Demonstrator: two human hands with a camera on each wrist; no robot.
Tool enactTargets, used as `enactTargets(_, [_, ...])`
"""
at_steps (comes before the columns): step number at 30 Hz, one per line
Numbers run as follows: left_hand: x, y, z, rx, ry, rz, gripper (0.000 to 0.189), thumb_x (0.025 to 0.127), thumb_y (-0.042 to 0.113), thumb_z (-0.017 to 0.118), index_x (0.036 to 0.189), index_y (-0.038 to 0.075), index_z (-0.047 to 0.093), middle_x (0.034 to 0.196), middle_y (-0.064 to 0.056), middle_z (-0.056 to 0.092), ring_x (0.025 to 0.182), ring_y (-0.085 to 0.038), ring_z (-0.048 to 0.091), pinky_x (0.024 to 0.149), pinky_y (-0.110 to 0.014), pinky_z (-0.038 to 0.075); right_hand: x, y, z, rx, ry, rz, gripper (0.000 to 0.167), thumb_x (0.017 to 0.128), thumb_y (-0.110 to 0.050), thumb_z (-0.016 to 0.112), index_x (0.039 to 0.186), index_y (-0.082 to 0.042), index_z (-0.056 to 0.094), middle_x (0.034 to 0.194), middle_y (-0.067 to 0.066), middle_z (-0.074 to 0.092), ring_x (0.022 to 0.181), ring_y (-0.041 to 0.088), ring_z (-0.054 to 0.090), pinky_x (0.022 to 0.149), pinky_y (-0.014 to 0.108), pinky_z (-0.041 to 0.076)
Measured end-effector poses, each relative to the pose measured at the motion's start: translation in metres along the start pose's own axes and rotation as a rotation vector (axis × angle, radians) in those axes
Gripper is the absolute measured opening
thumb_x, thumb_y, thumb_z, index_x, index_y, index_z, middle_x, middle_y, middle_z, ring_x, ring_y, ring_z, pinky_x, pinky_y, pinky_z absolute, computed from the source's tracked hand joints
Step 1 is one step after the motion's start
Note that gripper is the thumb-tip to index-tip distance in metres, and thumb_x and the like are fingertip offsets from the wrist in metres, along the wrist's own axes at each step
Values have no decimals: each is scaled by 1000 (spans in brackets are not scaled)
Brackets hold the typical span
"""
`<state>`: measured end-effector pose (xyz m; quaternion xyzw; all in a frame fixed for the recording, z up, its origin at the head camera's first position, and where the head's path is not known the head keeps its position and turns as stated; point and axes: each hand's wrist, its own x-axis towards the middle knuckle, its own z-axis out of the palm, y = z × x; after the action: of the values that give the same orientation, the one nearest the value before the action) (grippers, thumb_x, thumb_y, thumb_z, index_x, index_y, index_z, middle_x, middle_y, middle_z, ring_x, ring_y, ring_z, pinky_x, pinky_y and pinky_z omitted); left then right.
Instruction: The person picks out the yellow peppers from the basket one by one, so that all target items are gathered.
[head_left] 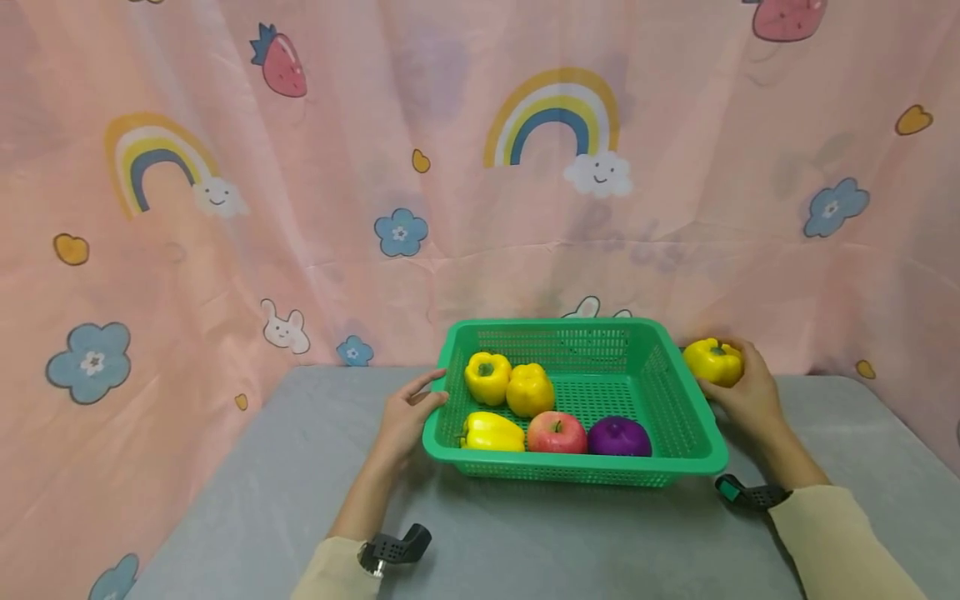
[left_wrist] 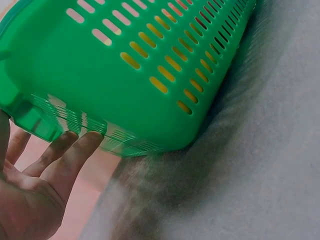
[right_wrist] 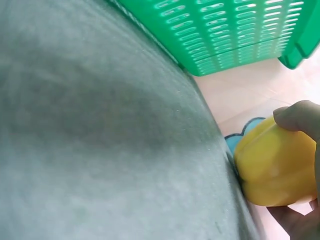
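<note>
A green plastic basket stands on the grey table. Inside it lie three yellow bell peppers, one at the back left, one beside it and one at the front left. A red apple and a round purple vegetable sit along the front wall. My left hand touches the basket's left side, its fingers fairly straight against the wall below the rim. Just outside the right rim, my right hand grips another yellow bell pepper, thumb and fingers on opposite sides.
A pink curtain printed with rainbows and flowers hangs right behind the table. The table's back edge runs close behind the basket. Both wrists wear black straps with a camera mount, on the left and right.
</note>
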<state>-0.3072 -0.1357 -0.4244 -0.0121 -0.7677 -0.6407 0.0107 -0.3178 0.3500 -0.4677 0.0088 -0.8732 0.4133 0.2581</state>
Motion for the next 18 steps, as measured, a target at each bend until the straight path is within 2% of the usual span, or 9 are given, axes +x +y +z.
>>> enactTargets(3, [0, 0, 0, -12, 1, -4, 44, 92, 21, 68, 136, 25, 65, 126, -17, 71, 117, -27, 67, 96, -41, 55, -1, 2, 1, 13, 0, -18, 73, 88, -10, 73, 149, 6, 34, 143, 34, 42, 117, 44, 45, 81, 23, 33])
enactTargets(6, [0, 0, 0, -6, 4, 0, 44, 92, 21, 67, 136, 25, 65, 127, -17, 70, 118, -28, 66, 95, -39, 55, -1, 4, 3, 23, 3, -39, 75, 88, -11, 74, 149, 5, 33, 143, 34, 40, 119, 46, 44, 81, 19, 32])
enactTargets(9, [0, 0, 1, 3, 4, 5, 44, 93, 22, 67, 137, 25, 65, 129, -17, 69, 121, -29, 65, 97, -41, 55, -2, 5, 4, 26, 9, -52, 75, 88, -10, 74, 149, 5, 33, 143, 34, 39, 120, 47, 43, 84, 24, 34])
enactTargets(12, [-1, 0, 2, 7, -1, 9, 44, 93, 22, 67, 137, 24, 64, 130, -18, 69, 122, -29, 64, 98, -42, 54, -3, 4, 5, 26, 22, -56, 76, 87, -10, 74, 149, 5, 32, 143, 36, 38, 120, 50, 42, 92, 43, 40])
enactTargets(15, [-1, -1, 2, 7, -9, 11, 45, 93, 22, 67, 138, 24, 64, 132, -19, 68, 124, -32, 62, 103, -48, 51, -4, 2, 5, 29, 36, -44, 77, 86, -10, 75, 148, 6, 33, 143, 37, 37, 123, 52, 41, 93, 65, 36])
enactTargets(18, [-2, -1, 2, 7, -10, 12, 45, 94, 22, 67, 138, 24, 64, 132, -19, 67, 127, -33, 61, 107, -53, 47, -5, -1, 6, 18, 47, -24, 77, 84, -11, 76, 147, 6, 34, 143, 37, 37, 123, 52, 40, 94, 68, 34])
